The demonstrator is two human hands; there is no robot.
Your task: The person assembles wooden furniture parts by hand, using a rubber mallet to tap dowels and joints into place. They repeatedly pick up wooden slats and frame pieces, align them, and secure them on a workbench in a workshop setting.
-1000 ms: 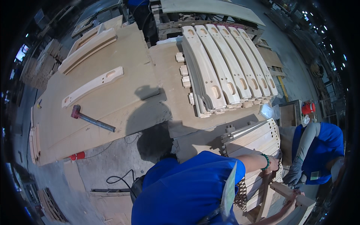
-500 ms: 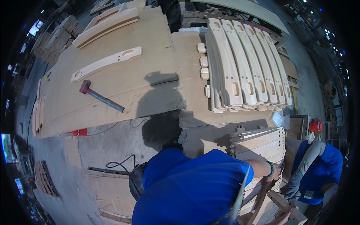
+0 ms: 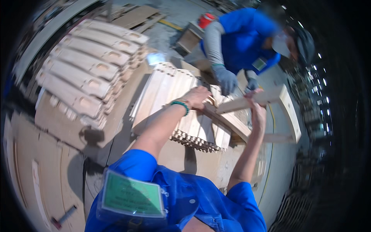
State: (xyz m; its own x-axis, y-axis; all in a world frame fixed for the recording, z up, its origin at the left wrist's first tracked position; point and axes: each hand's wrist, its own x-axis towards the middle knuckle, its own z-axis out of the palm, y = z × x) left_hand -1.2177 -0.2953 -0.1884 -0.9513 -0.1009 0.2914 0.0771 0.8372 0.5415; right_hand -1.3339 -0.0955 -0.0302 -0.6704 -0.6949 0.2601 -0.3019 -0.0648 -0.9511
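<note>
A pale wooden frame (image 3: 289,116) of joined bars is tilted at the right of the plank stack (image 3: 174,87). My right hand (image 3: 256,105) is closed round its upper bar. At the near bar's left end, above the planks, my left hand (image 3: 197,97) grips the frame with bent fingers; its fingertips are partly hidden. A green beaded bracelet (image 3: 181,107) is on my left wrist. Across from me, a co-worker in blue has grey-gloved hands (image 3: 226,80) close to the frame, and what they touch is unclear.
Curved slotted wooden boards (image 3: 92,63) lie stacked at the left. A mallet (image 3: 63,217) rests on the sheet-covered table at lower left, beside a long slat (image 3: 38,189). A red bucket (image 3: 206,20) stands behind the co-worker, near a wooden box (image 3: 189,38).
My view has swung far to the right, bringing both forearms, the wooden frame and the co-worker well into sight. Earlier, the frame and hands showed only partly at the lower right.
</note>
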